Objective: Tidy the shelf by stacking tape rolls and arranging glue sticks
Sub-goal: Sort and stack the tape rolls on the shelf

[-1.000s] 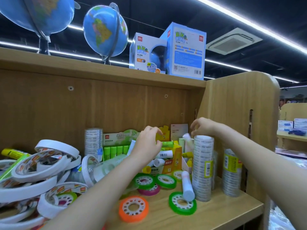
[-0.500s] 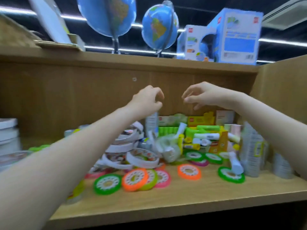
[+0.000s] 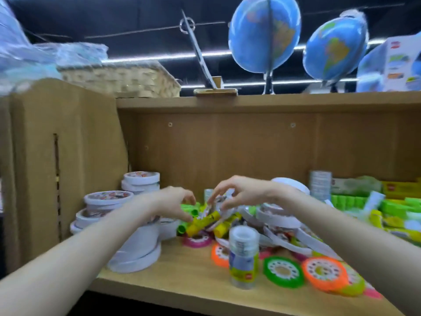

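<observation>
Both my hands reach into a wooden shelf [image 3: 182,279]. My left hand [image 3: 175,205] has its fingers apart, the thumb tip right by the end of a yellow glue stick [image 3: 204,222] lying in a jumble. Just right of it, my right hand [image 3: 237,192] curls open-fingered over loose white tape rolls [image 3: 280,218]. Stacked white tape rolls [image 3: 136,249] stand at the left. A clear tape stack [image 3: 243,254] stands upright in front. Flat green [image 3: 282,271], orange [image 3: 324,273] and pink [image 3: 197,240] tape rings lie on the board. Green glue sticks [image 3: 346,200] sit in a box at the right.
More white roll stacks [image 3: 141,181] stand in the back left corner against the side panel [image 3: 68,156]. On top of the shelf are two globes [image 3: 264,33], a wicker basket [image 3: 118,79] and a blue box [image 3: 396,65]. The picture is blurred.
My view has swung from the right end of the shelf to the left end. Both hands have left the tall clear tape stack and dropped onto the jumble in the middle.
</observation>
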`<state>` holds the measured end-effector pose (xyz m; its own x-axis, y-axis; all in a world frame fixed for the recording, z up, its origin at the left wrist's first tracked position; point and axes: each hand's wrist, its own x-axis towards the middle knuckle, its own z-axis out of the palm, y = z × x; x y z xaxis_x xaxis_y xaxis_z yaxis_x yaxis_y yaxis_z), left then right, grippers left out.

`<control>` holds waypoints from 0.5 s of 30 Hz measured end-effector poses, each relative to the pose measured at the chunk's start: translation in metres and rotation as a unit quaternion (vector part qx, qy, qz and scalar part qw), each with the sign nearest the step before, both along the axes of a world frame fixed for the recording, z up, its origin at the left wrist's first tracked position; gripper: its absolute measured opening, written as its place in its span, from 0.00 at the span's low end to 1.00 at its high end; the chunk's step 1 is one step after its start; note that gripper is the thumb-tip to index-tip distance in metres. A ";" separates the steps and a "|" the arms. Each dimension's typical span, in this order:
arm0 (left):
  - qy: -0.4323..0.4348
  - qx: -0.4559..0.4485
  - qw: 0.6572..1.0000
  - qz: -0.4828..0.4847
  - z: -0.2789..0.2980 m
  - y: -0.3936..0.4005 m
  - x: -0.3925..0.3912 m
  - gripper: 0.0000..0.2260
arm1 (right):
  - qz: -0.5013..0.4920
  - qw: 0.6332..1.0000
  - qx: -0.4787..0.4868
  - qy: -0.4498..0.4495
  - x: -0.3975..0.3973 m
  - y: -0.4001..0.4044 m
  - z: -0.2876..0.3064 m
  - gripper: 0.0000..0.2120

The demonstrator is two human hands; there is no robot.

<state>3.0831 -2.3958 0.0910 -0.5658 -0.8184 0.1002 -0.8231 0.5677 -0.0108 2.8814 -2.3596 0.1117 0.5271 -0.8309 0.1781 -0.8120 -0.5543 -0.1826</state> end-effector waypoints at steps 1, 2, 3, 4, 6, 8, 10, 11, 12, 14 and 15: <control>-0.014 0.004 1.000 -0.002 -0.005 -0.005 -0.002 0.23 | 0.004 0.999 0.006 0.033 0.007 -0.007 -0.006 0.13; -0.025 0.008 1.000 -0.003 -0.009 -0.010 -0.004 0.23 | -0.002 0.997 0.003 0.074 0.012 -0.015 -0.013 0.13; -0.037 0.014 0.999 -0.005 -0.010 -0.014 -0.006 0.23 | -0.008 0.994 -0.013 0.105 0.015 -0.021 -0.018 0.13; -0.047 0.024 0.999 -0.004 -0.010 -0.017 -0.007 0.21 | -0.011 0.994 -0.034 0.106 0.016 -0.024 -0.020 0.12; -0.039 0.055 0.998 -0.008 -0.005 -0.023 -0.006 0.19 | -0.016 0.998 -0.058 0.008 0.012 -0.026 -0.018 0.08; 0.017 0.090 0.996 -0.016 0.001 -0.028 -0.004 0.17 | -0.027 0.989 -0.051 -0.137 0.003 -0.028 -0.009 0.06; 0.043 0.067 0.997 -0.003 0.004 -0.035 -0.006 0.15 | -0.046 0.952 -0.026 -0.302 -0.007 -0.032 -0.001 0.05; 0.041 0.046 0.998 0.016 0.004 -0.041 -0.009 0.16 | -0.052 0.920 -0.009 -0.388 -0.011 -0.036 0.003 0.04; 0.036 0.035 0.998 0.038 0.003 -0.045 -0.014 0.16 | -0.060 0.885 0.010 -0.461 -0.012 -0.038 0.007 0.03; 0.026 0.043 0.996 0.069 -0.002 -0.053 -0.027 0.19 | -0.063 0.817 0.048 -0.571 -0.011 -0.043 0.015 0.03; 0.016 0.051 0.995 0.080 -0.005 -0.057 -0.034 0.20 | -0.067 0.785 0.063 -0.613 -0.009 -0.047 0.018 0.05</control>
